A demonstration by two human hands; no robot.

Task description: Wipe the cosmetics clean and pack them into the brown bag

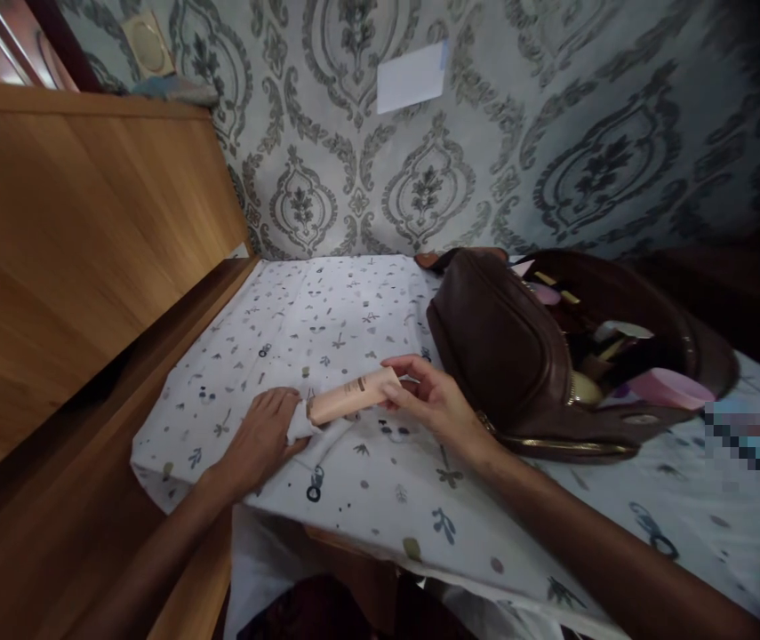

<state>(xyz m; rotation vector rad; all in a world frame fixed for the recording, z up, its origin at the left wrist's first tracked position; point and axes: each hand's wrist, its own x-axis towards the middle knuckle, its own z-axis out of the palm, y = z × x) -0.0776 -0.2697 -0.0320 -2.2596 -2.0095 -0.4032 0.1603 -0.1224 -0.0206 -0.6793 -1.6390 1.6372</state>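
Note:
A peach cosmetic tube (356, 396) with small print lies slantwise between my hands, just over the patterned cloth. My right hand (429, 396) pinches its right end between thumb and fingers. At its other end, which has a narrow gold-brown band, a crumpled white tissue or cloth (300, 423) touches the tube. My left hand (263, 436) is closed round this white piece, the palm facing down; its thumb is partly hidden. To the right of my right hand stands an unzipped brown leather bag (503, 333).
Inside the bag are a pink item (669, 388), a round yellowish item (585, 389) and other cosmetics. A white cloth with small prints (326, 311) covers the table. A wooden cabinet (86, 222) rises at left. Behind is a patterned wall (359, 169) bearing a white card (411, 78).

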